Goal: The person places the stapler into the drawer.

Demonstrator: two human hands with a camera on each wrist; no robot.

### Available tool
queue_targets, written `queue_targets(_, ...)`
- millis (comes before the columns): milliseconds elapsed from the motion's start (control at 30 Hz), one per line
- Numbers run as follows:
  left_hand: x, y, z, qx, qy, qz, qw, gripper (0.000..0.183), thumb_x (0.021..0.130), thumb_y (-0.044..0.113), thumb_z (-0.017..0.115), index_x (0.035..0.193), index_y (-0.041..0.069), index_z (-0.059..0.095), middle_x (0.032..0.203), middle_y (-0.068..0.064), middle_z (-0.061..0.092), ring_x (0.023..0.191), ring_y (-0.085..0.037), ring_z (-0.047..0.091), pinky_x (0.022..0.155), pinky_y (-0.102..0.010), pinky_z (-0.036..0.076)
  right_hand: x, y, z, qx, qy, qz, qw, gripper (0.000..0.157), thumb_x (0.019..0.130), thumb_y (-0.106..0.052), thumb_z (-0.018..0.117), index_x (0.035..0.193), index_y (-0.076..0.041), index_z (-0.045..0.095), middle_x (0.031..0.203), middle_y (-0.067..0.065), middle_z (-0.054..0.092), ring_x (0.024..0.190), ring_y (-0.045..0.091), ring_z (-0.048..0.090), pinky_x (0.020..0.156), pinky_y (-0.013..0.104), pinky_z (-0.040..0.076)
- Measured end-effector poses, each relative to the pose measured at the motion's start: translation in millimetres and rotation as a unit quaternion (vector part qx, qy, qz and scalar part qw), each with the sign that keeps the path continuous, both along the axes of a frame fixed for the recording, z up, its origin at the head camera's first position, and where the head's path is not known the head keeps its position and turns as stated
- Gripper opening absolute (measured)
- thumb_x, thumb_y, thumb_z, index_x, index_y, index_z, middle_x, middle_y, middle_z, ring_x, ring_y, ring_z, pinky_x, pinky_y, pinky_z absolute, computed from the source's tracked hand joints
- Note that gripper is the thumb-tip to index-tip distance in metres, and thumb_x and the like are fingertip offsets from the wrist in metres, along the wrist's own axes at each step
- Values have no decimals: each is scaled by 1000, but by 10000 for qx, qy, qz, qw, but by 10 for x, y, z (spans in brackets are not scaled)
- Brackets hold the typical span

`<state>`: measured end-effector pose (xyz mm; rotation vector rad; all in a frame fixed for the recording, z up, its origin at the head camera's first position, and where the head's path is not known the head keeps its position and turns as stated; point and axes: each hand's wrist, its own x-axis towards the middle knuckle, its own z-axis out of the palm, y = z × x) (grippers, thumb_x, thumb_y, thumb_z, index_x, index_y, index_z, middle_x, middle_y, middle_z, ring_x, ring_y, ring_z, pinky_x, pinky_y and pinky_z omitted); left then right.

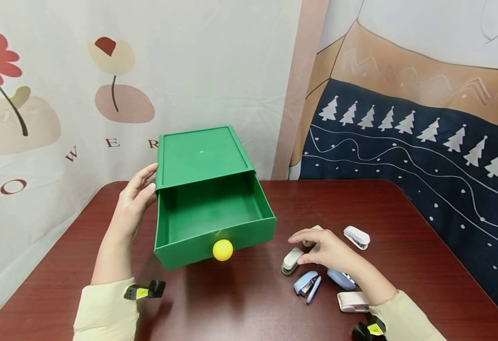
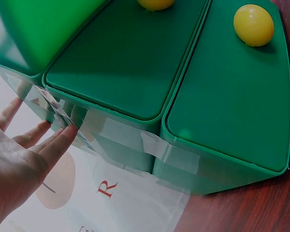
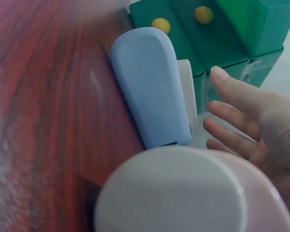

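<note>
A green drawer cabinet [image 1: 202,156] stands on the table with its top drawer [image 1: 249,235] pulled out, bare inside, with a yellow knob [image 1: 222,250] on its front. My left hand [image 1: 134,203] touches the cabinet's left side with extended fingers, over clear tape in the left wrist view. To the right, my right hand [image 1: 327,248] hovers over small staplers, thumb close to a whitish stapler [image 1: 292,261]. Its fingers partly hide another pale stapler [image 1: 317,228]. In the right wrist view that hand [image 3: 266,125] has parted fingers and holds nothing.
Close by the right hand lie a light-blue stapler [image 1: 306,283], a second blue one [image 1: 341,279] partly under the wrist, and a pale pink stapler [image 1: 353,301]. A white stapler [image 1: 357,237] lies farther back. Printed curtains [image 1: 215,71] hang behind the table [image 1: 274,308].
</note>
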<state>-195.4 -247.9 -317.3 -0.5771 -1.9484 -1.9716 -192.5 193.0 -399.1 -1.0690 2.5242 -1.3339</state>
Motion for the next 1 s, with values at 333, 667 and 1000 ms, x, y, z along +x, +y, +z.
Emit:
queue_targets(333,-4,1,14,-26,-23,34,10000,45,101,11,46,145,7,41,141,-8,42,129,-19,38,88,-22,43,-50,-21,-88,190,-93,220,9995,38,79,-12,79,114,-2,68,113,3,65,94,13,58,72,30,52)
queue_targets(667,0,4,13,-54,-32,54,10000,45,101,12,46,145,8,41,141,-6,42,129,-19,39,88,-22,43,-58,-41,-117,395,150,329,9986,31,80,-2,76,110,-3,71,108,0,66,93,9,59,71,28,52)
queue_targets(1000,2,8,-7,-147,-3,55,9999,45,101,13,45,146,7,39,141,-5,43,128,-17,39,89,-21,43,-32,-31,-109,572,374,337,9971,25,79,-7,78,100,-18,71,98,-10,64,88,8,57,70,27,50)
